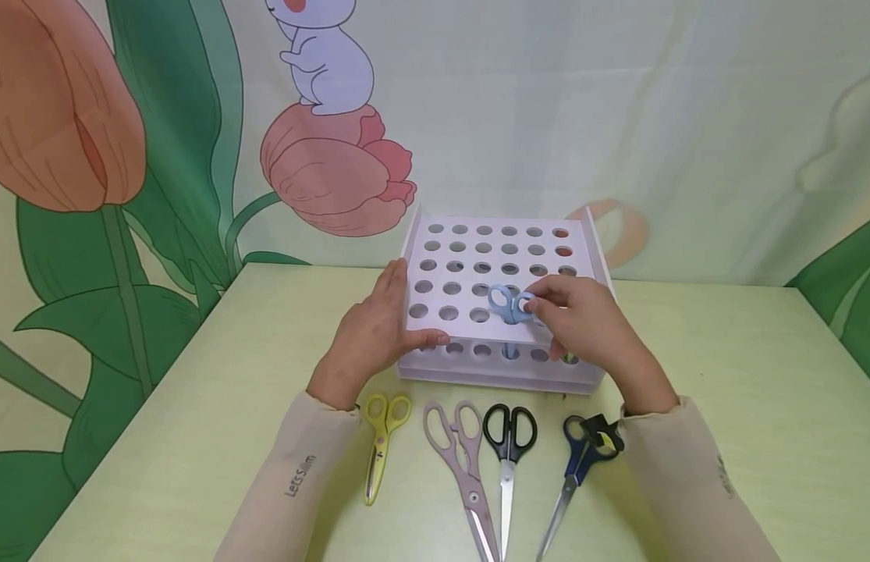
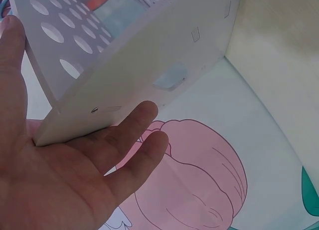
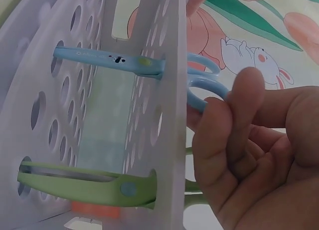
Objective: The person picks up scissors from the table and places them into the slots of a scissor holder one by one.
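Observation:
Light blue scissors (image 1: 510, 314) stand blade-down through a hole of the white two-tier rack (image 1: 470, 257). My right hand (image 1: 582, 316) pinches one of their handle loops between thumb and fingers. In the right wrist view the blue blades (image 3: 109, 60) pass through the upper panel, their tip at a lower-panel hole. Green scissors (image 3: 89, 191) sit in the rack beside them, handles partly hidden by my right hand. My left hand (image 1: 371, 328) rests on the rack's left front corner, thumb on the front edge and fingers extended along the side panel.
In front of the rack lie yellow scissors (image 1: 380, 445), mauve scissors (image 1: 472, 480), black-handled scissors (image 1: 507, 451) and navy-handled scissors (image 1: 578, 460), the last near my right sleeve (image 1: 680, 468). Something orange-red (image 1: 562, 252) shows through holes at the back right. A printed curtain (image 1: 505, 117) hangs behind.

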`<state>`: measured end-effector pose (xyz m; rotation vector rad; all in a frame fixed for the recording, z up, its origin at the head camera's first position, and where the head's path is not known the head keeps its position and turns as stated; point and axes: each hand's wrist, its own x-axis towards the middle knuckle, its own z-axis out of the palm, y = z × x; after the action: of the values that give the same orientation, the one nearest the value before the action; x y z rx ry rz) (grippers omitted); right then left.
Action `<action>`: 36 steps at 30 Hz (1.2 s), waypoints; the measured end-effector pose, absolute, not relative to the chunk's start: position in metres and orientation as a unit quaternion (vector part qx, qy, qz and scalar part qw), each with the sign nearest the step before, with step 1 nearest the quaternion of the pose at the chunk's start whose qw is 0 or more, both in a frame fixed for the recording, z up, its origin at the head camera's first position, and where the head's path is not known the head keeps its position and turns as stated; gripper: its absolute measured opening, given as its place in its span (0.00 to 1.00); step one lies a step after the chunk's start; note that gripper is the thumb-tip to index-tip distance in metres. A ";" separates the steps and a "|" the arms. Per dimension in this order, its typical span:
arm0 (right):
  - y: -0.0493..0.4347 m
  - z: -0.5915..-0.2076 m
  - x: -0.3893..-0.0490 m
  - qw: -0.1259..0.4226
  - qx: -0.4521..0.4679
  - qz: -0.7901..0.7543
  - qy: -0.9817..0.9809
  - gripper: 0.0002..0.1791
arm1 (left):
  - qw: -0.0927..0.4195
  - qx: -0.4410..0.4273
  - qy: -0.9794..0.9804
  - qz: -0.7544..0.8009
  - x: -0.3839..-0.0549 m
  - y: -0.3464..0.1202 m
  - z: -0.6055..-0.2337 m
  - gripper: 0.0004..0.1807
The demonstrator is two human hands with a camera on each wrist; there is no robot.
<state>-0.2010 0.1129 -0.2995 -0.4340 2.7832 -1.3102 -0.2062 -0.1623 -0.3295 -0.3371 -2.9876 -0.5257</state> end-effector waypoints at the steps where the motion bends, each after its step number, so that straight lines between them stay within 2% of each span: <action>1: 0.113 -0.299 -0.201 0.018 -0.138 -0.422 0.896 0.11 | 0.044 -0.110 -0.978 -0.172 -0.206 -0.162 -0.329 0.71; 10: 0.116 -0.293 -0.194 0.021 -0.135 -0.418 0.898 0.17 | 0.037 -0.100 -0.978 -0.180 -0.205 -0.162 -0.329 0.71; 26: 0.133 -0.285 -0.175 0.003 -0.137 -0.368 0.919 0.19 | 0.038 -0.106 -0.976 -0.186 -0.206 -0.165 -0.333 0.70; 36: 0.170 -0.303 -0.158 0.066 -0.185 -0.379 0.905 0.17 | 0.041 -0.105 -0.978 -0.175 -0.204 -0.162 -0.329 0.66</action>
<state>-0.1578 0.1702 -0.3033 -0.5567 2.7291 -1.1424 -0.2041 -0.1617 -0.3292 -0.3216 -2.9954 -0.5352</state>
